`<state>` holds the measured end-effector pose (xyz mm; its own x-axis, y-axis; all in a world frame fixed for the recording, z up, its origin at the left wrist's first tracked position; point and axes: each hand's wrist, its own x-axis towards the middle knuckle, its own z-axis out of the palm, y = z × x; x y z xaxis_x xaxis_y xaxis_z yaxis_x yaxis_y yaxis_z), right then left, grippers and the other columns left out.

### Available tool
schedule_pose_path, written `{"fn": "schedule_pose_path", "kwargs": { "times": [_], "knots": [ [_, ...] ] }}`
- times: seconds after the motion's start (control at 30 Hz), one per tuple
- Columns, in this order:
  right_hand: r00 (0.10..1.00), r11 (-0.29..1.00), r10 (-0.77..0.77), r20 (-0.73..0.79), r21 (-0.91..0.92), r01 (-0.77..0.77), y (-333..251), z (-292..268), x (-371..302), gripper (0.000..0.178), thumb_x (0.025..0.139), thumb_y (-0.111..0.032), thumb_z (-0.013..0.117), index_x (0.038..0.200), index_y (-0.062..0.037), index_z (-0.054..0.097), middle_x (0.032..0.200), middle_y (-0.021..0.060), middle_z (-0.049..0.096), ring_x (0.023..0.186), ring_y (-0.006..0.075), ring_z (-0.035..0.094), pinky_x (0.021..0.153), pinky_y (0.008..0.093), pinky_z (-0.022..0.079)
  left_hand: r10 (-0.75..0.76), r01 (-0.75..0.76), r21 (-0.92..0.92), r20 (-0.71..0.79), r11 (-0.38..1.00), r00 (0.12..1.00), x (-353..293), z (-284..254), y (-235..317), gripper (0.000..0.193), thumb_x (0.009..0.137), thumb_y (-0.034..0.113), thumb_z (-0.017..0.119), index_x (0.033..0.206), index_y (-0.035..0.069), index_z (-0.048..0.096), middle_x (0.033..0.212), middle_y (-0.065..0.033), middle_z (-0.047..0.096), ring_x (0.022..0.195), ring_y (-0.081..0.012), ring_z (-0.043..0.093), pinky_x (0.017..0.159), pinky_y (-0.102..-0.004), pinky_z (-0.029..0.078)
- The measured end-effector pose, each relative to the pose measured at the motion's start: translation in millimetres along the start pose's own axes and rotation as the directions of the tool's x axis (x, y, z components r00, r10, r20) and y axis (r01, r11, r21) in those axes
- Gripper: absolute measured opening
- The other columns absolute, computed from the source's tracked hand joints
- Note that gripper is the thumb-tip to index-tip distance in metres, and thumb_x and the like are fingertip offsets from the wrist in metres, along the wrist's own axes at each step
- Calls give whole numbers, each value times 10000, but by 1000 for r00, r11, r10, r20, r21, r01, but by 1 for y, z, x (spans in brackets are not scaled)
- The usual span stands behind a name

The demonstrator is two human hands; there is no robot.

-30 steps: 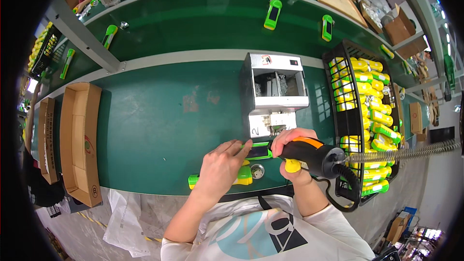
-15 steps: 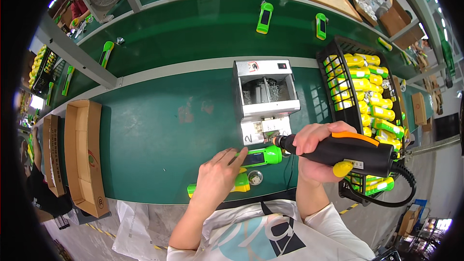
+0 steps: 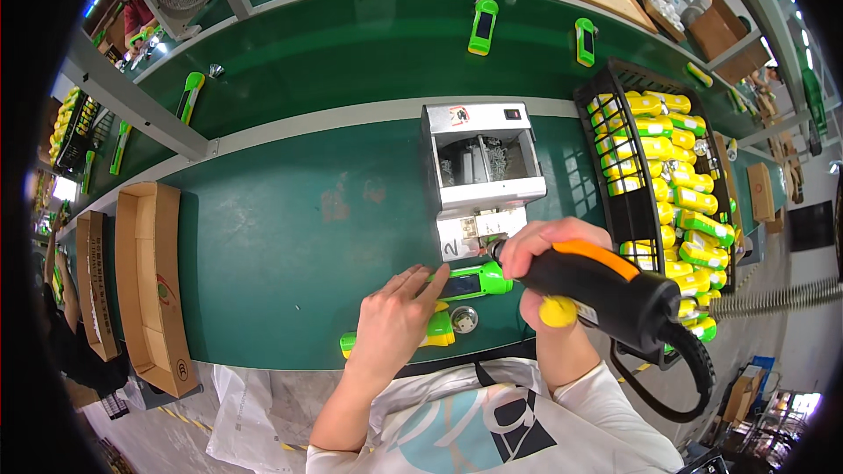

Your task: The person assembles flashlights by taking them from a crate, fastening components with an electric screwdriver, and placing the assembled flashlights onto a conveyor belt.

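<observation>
My right hand (image 3: 562, 233) is wrapped around a black electric screwdriver (image 3: 606, 290) with an orange lever and a yellow knob. Its tip points at the outlet of a silver screw feeder (image 3: 487, 196); my fingers partly hide whether it touches. Under the fingers of my left hand (image 3: 397, 320) lies a green flashlight (image 3: 474, 283) with a dark panel, its handle end covered by them. Closer to me, partly beneath the same hand, is a second green-and-yellow flashlight housing (image 3: 438, 329). A round, shiny lamp head (image 3: 464, 319) sits at its end.
At the right stands a black crate (image 3: 634, 208) packed with yellow-and-green flashlights. A coiled spring (image 3: 773, 298) and cable trail from the screwdriver. Two long cardboard boxes (image 3: 167, 298) are at the left. Flashlights (image 3: 482, 28) lie along the green channel behind the feeder.
My right hand has moved slightly left, and the screwdriver's rear end has swung left and toward me. My left hand stays on the flashlight, nearly still.
</observation>
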<state>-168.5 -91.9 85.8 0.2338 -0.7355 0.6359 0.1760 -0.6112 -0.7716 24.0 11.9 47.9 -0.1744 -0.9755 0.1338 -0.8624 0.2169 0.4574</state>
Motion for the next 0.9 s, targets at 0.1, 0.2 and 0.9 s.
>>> {"fn": "schedule_pose_path", "kwargs": {
  "times": [0.1,0.2,0.9],
  "knots": [
    [984,985,151,-93,100,-142,-10,11,4,647,953,-551,731,1243,-45,450,753,90,605,631,207,596,580,358,534,1,-1,4,-33,1000,999,0,7,-3,501,846,100,771,1342,95,702,1176,-92,741,1173,-272,721,877,-394,618],
    [968,969,206,-143,165,-182,-25,10,1,674,956,-624,652,1228,-44,444,715,86,581,570,212,569,554,357,510,-3,3,1,-52,1000,999,0,11,-3,502,848,107,799,1341,127,707,1170,-73,748,1166,-264,725,836,-399,618],
    [973,968,197,-124,184,-172,-17,0,-33,685,954,-642,677,1208,-43,462,752,84,594,596,210,601,571,357,518,-39,39,-79,-10,996,999,9,3,0,544,792,54,807,1320,141,712,1202,-59,751,1014,-269,749,763,-393,617]
  ]
}}
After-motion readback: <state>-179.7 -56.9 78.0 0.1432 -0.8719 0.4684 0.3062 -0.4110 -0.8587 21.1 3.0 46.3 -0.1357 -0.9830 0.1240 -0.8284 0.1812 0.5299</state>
